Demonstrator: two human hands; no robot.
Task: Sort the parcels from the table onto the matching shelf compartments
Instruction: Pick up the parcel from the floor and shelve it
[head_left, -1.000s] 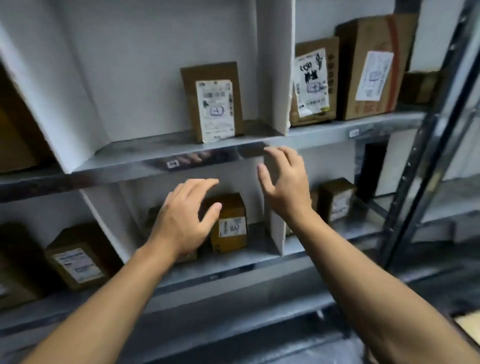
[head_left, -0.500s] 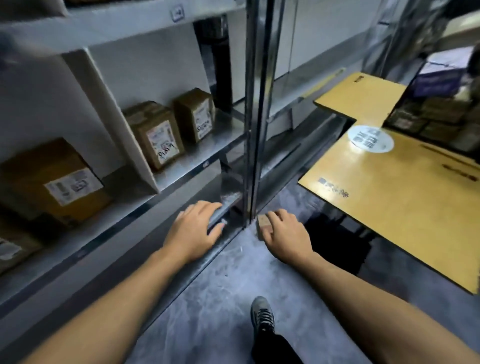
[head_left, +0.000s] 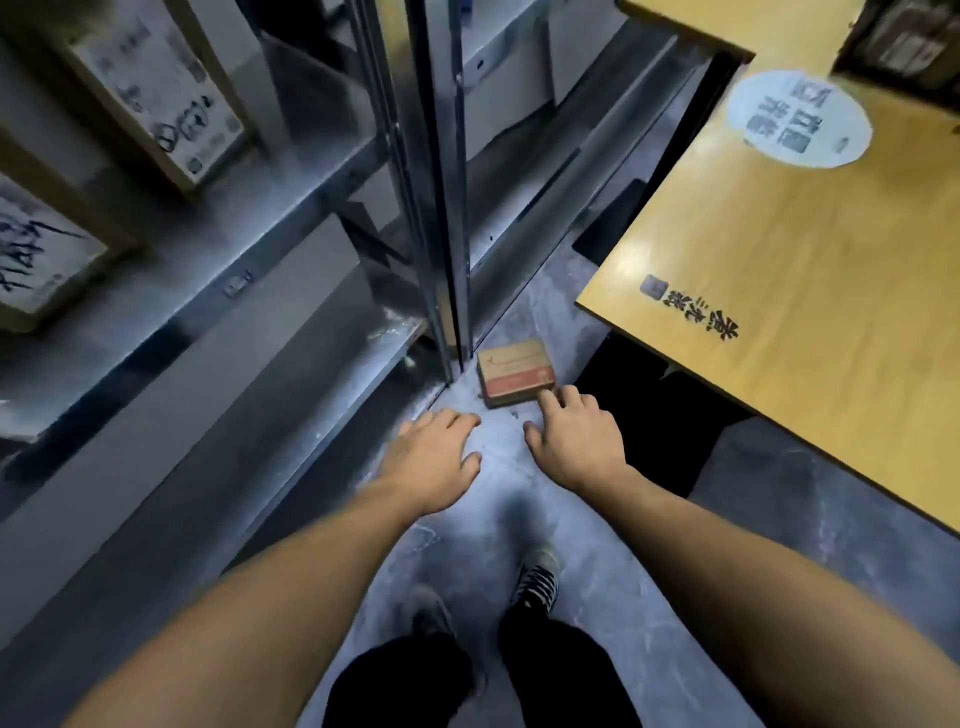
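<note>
A small flat cardboard parcel (head_left: 515, 373) with a red band lies on the grey floor, against the foot of the metal shelf post (head_left: 441, 208). My right hand (head_left: 576, 441) hovers just below it, fingers loosely spread, fingertips close to the parcel's near edge and holding nothing. To its left, my left hand (head_left: 436, 457) is stretched out over the floor with relaxed fingers, also holding nothing. Two labelled parcels (head_left: 156, 88) stand on the shelf at the upper left.
The metal shelf unit (head_left: 218, 291) runs along the left. A yellow wooden table (head_left: 810, 270) with a round white sticker fills the right, with a dark gap beneath it. My feet (head_left: 537, 577) stand on the floor below my hands.
The view has swung from the shelf compartments down to the floor. Both hands dropped from shelf height toward the floor, and the small parcel by the post has come into sight.
</note>
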